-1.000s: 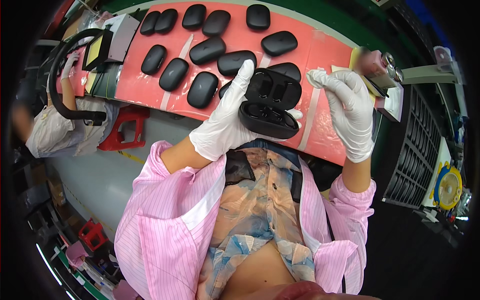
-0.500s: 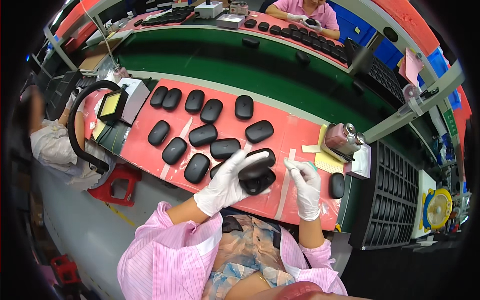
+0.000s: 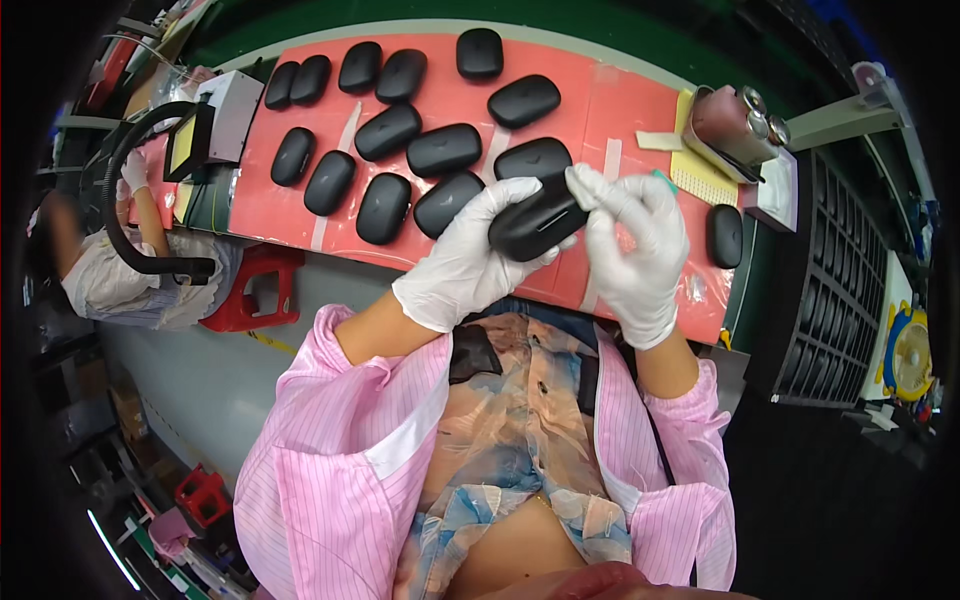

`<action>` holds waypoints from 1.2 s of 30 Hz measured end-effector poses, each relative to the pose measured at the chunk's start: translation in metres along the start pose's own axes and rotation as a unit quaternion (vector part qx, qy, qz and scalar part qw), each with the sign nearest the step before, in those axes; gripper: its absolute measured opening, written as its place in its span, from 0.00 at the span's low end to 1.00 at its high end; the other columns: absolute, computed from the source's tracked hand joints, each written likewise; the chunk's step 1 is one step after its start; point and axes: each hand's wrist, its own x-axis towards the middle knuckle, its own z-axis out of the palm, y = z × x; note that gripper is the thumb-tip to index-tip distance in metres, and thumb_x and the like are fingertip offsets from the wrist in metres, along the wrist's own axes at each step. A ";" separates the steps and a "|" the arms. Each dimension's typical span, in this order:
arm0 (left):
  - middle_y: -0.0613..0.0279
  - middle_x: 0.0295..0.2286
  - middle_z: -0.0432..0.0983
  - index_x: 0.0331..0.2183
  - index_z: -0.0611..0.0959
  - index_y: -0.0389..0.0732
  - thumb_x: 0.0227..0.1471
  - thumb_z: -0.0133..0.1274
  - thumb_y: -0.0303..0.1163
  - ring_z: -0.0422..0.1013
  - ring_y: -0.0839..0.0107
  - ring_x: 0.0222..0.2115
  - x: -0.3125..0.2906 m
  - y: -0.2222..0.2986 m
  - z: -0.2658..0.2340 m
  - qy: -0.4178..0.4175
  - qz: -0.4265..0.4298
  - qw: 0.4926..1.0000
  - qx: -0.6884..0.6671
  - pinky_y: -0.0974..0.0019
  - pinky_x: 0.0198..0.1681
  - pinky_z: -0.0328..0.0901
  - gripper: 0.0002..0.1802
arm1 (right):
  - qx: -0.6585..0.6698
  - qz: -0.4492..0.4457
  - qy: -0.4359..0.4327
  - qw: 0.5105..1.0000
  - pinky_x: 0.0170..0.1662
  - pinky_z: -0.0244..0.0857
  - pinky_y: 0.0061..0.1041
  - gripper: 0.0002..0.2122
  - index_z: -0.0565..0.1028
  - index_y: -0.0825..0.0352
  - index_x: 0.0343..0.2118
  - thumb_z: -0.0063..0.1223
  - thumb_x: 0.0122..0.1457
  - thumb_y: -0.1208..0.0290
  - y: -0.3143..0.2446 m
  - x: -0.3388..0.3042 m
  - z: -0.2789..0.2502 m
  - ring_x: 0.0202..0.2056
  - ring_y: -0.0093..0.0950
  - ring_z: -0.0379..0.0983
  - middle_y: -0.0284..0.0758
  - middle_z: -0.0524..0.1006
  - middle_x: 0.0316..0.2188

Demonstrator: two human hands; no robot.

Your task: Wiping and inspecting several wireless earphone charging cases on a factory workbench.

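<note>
My white-gloved left hand (image 3: 460,262) is closed round a rounded black earbud case (image 3: 538,222), held tilted above the front of the pink work mat (image 3: 400,250). The lid of that case looks closed. At its right end, the fingers of my gloved right hand (image 3: 638,250) are pinched together, touching or very near the edge. Whatever sits in that pinch is hidden. Just behind my hands lies another black case (image 3: 532,160), and several more like it are spread over the mat to the left and behind. A single case (image 3: 724,236) lies apart at the right edge.
At the right stand a metal holder with pink containers (image 3: 735,125), a yellow pad (image 3: 705,172) and a white box (image 3: 775,195). Beyond them is a black compartment tray (image 3: 825,290). A black bent-arm lamp (image 3: 120,190) and red stool (image 3: 255,290) are left, near a person (image 3: 110,250).
The case in my left hand was open with its lid raised and is now closed. My right hand has come left to its end. The view has tipped downward.
</note>
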 end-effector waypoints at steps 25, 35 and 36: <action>0.55 0.42 0.79 0.56 0.69 0.40 0.40 0.62 0.16 0.76 0.65 0.44 -0.002 -0.006 0.005 0.096 0.472 0.455 0.749 0.68 0.44 0.70 0.39 | -0.018 0.058 0.016 0.998 0.37 0.63 0.20 0.20 0.75 0.66 0.52 0.50 0.55 0.84 0.007 -0.024 0.022 0.29 0.22 0.66 0.30 0.71 0.28; 0.55 0.42 0.78 0.57 0.66 0.34 0.35 0.68 0.19 0.76 0.70 0.42 -0.006 -0.010 0.003 0.011 0.508 0.533 0.676 0.69 0.47 0.69 0.45 | 0.361 0.303 -0.052 0.880 0.46 0.62 0.23 0.14 0.74 0.69 0.49 0.48 0.61 0.75 -0.007 -0.030 0.010 0.37 0.21 0.69 0.32 0.75 0.39; 0.54 0.43 0.78 0.57 0.66 0.35 0.35 0.69 0.20 0.76 0.70 0.41 -0.005 -0.010 0.004 -0.007 0.487 0.555 0.675 0.70 0.46 0.69 0.46 | 0.522 0.376 -0.028 0.765 0.48 0.61 0.23 0.14 0.74 0.69 0.50 0.48 0.62 0.73 -0.009 -0.040 0.017 0.39 0.20 0.68 0.31 0.75 0.41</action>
